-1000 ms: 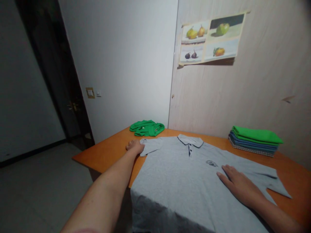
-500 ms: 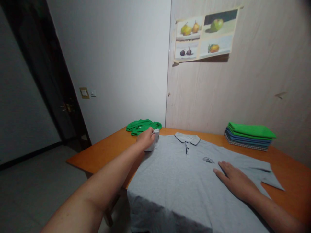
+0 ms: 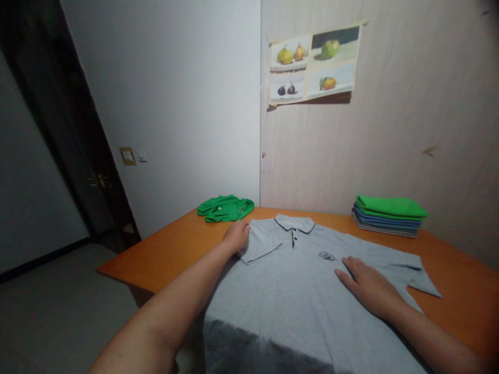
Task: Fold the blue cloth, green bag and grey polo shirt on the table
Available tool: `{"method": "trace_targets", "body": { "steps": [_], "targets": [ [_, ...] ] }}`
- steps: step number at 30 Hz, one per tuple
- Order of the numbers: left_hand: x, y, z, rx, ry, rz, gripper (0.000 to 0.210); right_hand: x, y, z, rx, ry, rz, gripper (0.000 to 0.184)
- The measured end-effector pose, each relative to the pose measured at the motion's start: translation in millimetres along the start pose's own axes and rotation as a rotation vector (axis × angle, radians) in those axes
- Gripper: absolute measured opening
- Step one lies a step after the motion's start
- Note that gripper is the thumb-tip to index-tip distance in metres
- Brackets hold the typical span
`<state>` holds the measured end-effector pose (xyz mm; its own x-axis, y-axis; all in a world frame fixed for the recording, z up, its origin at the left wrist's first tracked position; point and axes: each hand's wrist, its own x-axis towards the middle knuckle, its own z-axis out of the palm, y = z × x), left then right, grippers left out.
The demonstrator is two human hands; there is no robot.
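Note:
A light grey polo shirt (image 3: 284,291) with a dark-trimmed collar lies front up, its lower part hanging over the table's near edge. My left hand (image 3: 237,237) is closed on the shirt at its left shoulder fold. The left sleeve (image 3: 263,246) is folded inward across the chest. My right hand (image 3: 366,283) rests flat on the chest just right of the small dark logo (image 3: 327,256), fingers stretched out. The right sleeve (image 3: 405,265) lies spread outward on the tabletop.
The orange-brown table (image 3: 156,254) stands against the wall. A crumpled green garment (image 3: 226,209) lies at the back left. At the back right is a stack of folded clothes (image 3: 390,215), bright green on top. Fruit pictures (image 3: 314,65) hang on the wall.
My left hand has brought the left sleeve inward, so it now lies flat over the chest instead of bunched in the hand. My right hand stays on the chest. The view has shifted slightly.

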<state>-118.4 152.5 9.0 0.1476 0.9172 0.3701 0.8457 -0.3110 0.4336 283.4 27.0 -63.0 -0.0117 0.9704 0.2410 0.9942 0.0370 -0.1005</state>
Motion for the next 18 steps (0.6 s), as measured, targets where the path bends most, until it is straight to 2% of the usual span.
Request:
{"method": "trace_targets", "body": {
  "steps": [4, 7, 12, 18],
  "targets": [
    [-13.7, 1.6, 21.3, 0.094, -0.178, 0.108, 0.022, -1.7, -3.8, -3.3, -0.002, -0.004, 0.017, 0.073],
    [-6.4, 1.3, 22.5, 0.163, -0.253, 0.127, 0.025, -2.8, -5.7, -4.7, 0.006, -0.012, 0.026, 0.072],
    [24.5, 6.1, 20.0, 0.251, -0.212, 0.111, 0.035, -3.6, -6.0, -3.0, -0.001, -0.018, 0.027, 0.073],
    [33.7, 11.1, 40.0, 0.302, -0.238, 0.083, 0.035, -5.1, -7.6, -1.2, 0.021, -0.002, 0.038, 0.07]
  ]
}}
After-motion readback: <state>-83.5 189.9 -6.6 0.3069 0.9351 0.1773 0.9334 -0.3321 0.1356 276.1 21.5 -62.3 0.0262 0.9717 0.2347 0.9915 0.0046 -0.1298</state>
